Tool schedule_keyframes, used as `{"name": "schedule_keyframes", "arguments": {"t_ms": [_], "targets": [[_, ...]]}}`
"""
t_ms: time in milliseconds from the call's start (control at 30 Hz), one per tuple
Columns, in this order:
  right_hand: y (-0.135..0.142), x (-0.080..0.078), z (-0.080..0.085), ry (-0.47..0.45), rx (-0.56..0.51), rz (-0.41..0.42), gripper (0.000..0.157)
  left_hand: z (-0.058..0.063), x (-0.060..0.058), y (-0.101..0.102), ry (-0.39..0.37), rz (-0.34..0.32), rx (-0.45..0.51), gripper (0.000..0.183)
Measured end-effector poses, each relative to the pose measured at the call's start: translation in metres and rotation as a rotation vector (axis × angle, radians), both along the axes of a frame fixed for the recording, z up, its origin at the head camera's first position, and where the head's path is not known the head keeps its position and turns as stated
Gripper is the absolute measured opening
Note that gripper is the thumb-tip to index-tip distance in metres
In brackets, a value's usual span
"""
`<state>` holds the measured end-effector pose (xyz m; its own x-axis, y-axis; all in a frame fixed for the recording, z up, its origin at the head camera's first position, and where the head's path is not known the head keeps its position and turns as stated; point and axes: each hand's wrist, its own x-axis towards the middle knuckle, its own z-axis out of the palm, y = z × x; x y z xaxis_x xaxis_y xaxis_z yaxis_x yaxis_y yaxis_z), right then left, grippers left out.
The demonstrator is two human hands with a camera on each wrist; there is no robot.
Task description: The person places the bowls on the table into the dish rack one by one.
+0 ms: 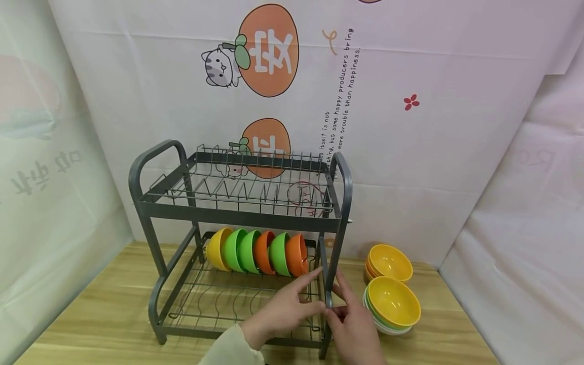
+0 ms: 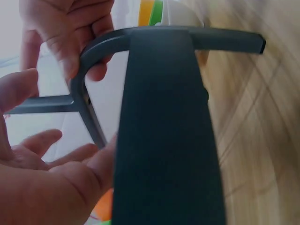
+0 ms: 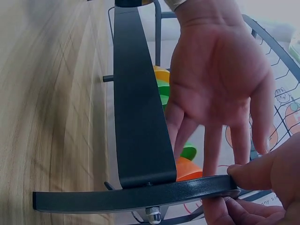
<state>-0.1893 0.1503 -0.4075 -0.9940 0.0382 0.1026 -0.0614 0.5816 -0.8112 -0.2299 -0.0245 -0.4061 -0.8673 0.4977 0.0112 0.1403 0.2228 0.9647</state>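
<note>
A dark grey two-tier dish rack (image 1: 237, 217) stands on the wooden table. My right hand (image 1: 358, 327) is outside its right end and pinches the curved lower side frame, thumb on one face and fingers behind, as the right wrist view shows. Inside the lower tier, my left hand (image 1: 285, 310) reaches toward that same frame with its fingers extended, the palm (image 3: 220, 79) facing the right wrist camera. Behind it, a row of bowls stands on edge along the back of the lower tier, from a yellow bowl (image 1: 218, 249) through green ones to an orange bowl (image 1: 297, 256).
Right of the rack stand two bowl stacks: a front stack (image 1: 394, 302) with yellow on top of green and white, and a back stack (image 1: 390, 262) with yellow over orange. The upper wire tier (image 1: 255, 185) holds no dishes. A printed white cloth (image 1: 433, 152) hangs behind.
</note>
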Motion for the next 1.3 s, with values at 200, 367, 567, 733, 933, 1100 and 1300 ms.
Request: {"name": "schedule_keyframes", "arguments": {"t_ms": [200,367,567,733,933,1100,1300], "targets": [[0.000,0.001,0.001,-0.001,-0.011,0.015,0.086,-0.005,0.000,0.010,0.039,0.002,0.001,0.060],[0.006,0.004,0.003,0.000,-0.008,0.070,0.084,-0.007,0.002,0.016,0.063,0.026,-0.015,0.061],[0.018,0.006,0.009,-0.078,-0.090,0.129,0.088,-0.010,0.003,0.020,-0.008,0.038,0.068,0.067],[0.031,0.007,0.022,-0.016,-0.054,0.060,0.078,-0.012,0.005,0.024,-0.031,0.061,0.092,0.068],[0.072,0.000,0.037,0.050,0.050,-0.045,0.053,-0.016,0.005,0.026,-0.055,0.065,0.123,0.069],[0.113,-0.009,0.039,-0.081,0.102,-0.118,0.055,-0.017,0.004,0.028,-0.080,0.071,0.151,0.070],[0.154,-0.018,0.026,-0.120,0.036,-0.133,0.061,-0.019,0.004,0.029,-0.102,0.071,0.181,0.070]]}}
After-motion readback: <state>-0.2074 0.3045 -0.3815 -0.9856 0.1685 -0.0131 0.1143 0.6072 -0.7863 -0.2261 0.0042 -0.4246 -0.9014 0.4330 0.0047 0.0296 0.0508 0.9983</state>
